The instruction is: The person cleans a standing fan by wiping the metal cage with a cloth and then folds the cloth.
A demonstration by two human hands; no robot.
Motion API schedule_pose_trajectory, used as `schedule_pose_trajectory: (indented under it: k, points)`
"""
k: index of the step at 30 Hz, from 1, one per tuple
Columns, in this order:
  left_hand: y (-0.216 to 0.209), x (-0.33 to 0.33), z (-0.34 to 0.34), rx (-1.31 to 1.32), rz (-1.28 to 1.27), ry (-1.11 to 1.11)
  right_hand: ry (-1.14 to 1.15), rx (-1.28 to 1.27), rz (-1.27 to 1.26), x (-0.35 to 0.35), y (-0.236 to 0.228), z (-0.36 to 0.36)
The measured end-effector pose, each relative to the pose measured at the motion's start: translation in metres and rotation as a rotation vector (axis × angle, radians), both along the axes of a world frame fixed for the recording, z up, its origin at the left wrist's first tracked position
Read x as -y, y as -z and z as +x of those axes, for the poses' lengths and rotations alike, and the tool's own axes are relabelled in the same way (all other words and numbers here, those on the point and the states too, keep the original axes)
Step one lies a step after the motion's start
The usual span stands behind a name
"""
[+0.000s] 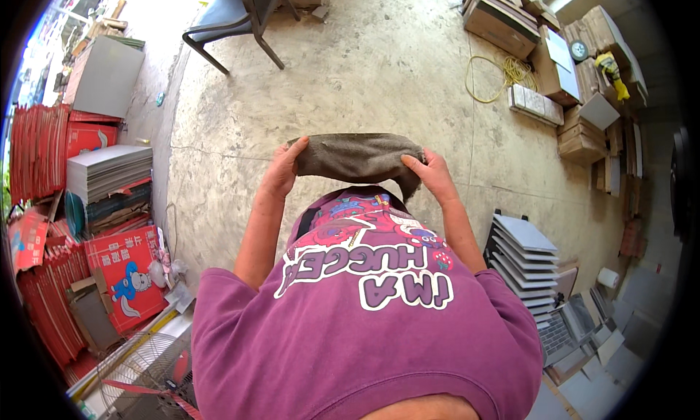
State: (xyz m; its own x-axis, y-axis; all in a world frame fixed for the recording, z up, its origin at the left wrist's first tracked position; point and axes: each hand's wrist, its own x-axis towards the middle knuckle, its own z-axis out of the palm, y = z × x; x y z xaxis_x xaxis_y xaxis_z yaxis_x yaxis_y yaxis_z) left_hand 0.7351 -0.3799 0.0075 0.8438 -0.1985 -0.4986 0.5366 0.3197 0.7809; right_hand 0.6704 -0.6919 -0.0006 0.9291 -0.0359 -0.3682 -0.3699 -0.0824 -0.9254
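Observation:
A grey-brown cloth (357,157) is stretched sideways in front of my body, folded into a band with a few wrinkles. Its left end is gripped by my left hand (282,168), thumb on top and the fingers mostly hidden. My right hand (432,175) pinches the other end, its thumb pressed on the cloth. A loose corner droops below my right hand. The cloth is above the floor, just beyond the hem of my purple shirt (372,347).
A black chair (232,22) stands ahead. Red cartons (127,278) and stacked grey tiles (109,170) line the left side. At lower left is a fan (157,372). To the right are a rack of panels (523,256), a yellow hose (503,74) and boxes (503,22).

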Motion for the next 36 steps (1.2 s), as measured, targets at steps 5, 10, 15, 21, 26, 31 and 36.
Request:
schedule_pose_trajectory:
  k: [5,10,15,21,26,31,36]
  points:
    - [-0.058,0.008,0.007,0.336,-0.137,-0.088,-0.009,0.119,0.348,-0.007,-0.089,0.047]
    - [0.02,0.002,-0.006,0.018,0.186,0.04,-0.127,-0.007,-0.073,0.011,-0.008,0.083]
    - [0.056,-0.021,0.03,-0.214,0.179,0.067,-0.12,-0.054,-0.28,0.004,0.025,0.111]
    - [0.055,-0.031,0.106,0.038,0.12,-0.075,-0.099,-0.052,-0.453,-0.023,-0.014,0.178]
    - [0.034,-0.048,0.166,0.224,0.254,-0.092,-0.082,-0.003,-0.025,-0.045,-0.033,0.243]
    - [0.037,-0.072,0.213,0.208,0.317,0.173,-0.199,0.032,-0.172,-0.067,-0.039,0.291]
    - [0.043,-0.083,0.243,0.409,0.581,0.329,-0.344,0.317,-0.443,-0.094,-0.052,0.328]
